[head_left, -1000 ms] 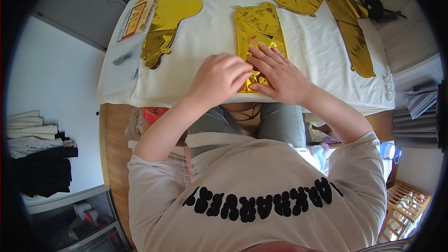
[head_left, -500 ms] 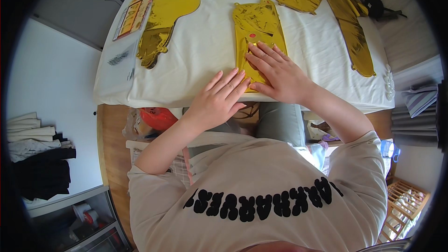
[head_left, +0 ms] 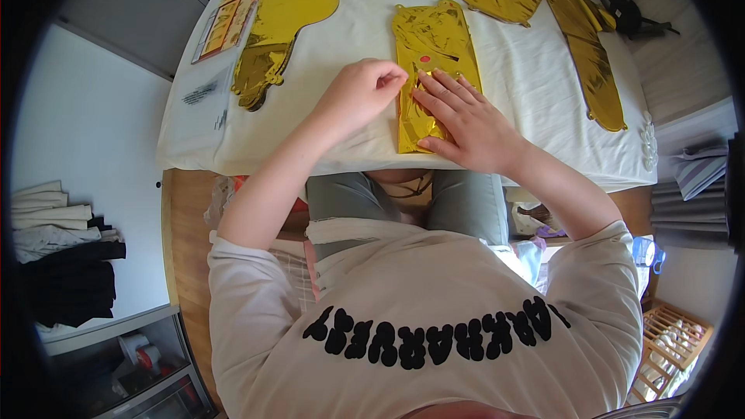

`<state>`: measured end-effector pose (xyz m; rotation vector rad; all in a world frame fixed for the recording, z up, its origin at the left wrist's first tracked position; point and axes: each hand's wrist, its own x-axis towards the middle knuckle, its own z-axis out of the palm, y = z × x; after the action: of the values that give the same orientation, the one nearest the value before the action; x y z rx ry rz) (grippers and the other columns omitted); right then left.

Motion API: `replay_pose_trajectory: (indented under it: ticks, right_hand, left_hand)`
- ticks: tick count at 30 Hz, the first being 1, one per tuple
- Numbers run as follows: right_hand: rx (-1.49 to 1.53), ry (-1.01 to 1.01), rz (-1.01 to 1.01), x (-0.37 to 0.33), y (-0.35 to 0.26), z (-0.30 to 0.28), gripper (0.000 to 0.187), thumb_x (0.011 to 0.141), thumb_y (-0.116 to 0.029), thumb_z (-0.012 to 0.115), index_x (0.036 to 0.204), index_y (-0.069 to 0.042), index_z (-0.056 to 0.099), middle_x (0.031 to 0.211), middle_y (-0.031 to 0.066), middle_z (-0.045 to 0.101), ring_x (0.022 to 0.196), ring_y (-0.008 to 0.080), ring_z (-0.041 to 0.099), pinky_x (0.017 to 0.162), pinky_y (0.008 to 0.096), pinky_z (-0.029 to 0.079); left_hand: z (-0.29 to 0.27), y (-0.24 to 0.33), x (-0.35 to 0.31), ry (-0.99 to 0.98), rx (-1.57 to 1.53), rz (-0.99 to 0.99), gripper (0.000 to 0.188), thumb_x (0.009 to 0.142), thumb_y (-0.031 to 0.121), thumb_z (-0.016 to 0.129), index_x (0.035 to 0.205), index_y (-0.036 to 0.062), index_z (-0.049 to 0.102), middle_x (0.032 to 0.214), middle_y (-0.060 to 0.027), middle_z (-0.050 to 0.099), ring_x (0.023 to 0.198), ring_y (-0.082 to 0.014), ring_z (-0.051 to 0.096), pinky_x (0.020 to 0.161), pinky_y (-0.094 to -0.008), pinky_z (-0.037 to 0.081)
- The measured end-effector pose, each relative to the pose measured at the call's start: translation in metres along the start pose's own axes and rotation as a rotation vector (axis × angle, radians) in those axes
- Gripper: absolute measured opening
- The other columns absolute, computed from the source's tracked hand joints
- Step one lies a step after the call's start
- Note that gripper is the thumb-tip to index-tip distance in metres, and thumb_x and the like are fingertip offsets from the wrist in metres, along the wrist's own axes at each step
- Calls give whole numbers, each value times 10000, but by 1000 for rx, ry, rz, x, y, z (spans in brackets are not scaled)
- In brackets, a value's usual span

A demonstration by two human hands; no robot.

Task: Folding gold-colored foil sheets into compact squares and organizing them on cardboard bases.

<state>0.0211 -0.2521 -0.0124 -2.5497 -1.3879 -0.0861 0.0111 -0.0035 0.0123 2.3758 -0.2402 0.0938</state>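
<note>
Your left hand (head_left: 366,91), splayed earlier, now curls at the edge of a long, shiny gold foil sheet (head_left: 434,35), hold unclear, while your outspread, empty right hand (head_left: 475,128) steadies it.

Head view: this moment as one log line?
right hand: flat on gold foil piece | left hand: curled near foil's left edge | beneath: white cloth

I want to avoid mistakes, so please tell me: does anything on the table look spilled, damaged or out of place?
Nothing clearly stands out. The gold foil piece under the right hand is wrinkled toward its far end, but that seems ordinary for thin foil. I see no spill on the white tablecloth.
</note>
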Motion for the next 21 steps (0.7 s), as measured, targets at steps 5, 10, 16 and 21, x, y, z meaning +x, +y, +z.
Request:
replay_pose_trajectory:
  ticks: [5, 10, 16, 21]
  right_hand:
    - [15, 30, 2, -1, 0, -1, 759, 1039, -534, 556, 1632, -107, 349, 1716, 178, 273, 1587, 389, 248, 1292, 516, 205]
    - [42, 80, -18, 0, 1, 2, 761, 1030, -525, 574, 1636, -124, 349, 1721, 190, 250, 1577, 413, 253, 1284, 521, 222]
    - [22, 118, -28, -1, 1, 3, 751, 1024, -502, 590, 1620, -104, 366, 1709, 212, 259, 1549, 421, 291, 1268, 528, 256]
    - [6, 58, -10, -1, -1, 0, 742, 1028, -492, 586, 1613, -89, 372, 1711, 193, 265, 1537, 420, 307, 1262, 533, 267]
  left_hand:
    - [-5, 5, 52, -334, -90, -227, 326, 1005, 311, 694, 1121, 13, 759, 1008, -98, 783, 923, -158, 737, 834, -316, 567]
    - [-8, 13, 71, -468, -272, -451, 435, 998, 424, 713, 1203, 42, 734, 1093, -83, 770, 957, -163, 735, 872, -320, 574]
    - [-5, 11, 73, -480, -388, -453, 444, 994, 444, 720, 1203, 52, 714, 1120, -59, 748, 1023, -164, 718, 901, -326, 578]
    - [1, 2, 76, -431, -424, -444, 333, 986, 343, 735, 1173, 69, 726, 1079, -51, 754, 988, -150, 732, 834, -302, 598]
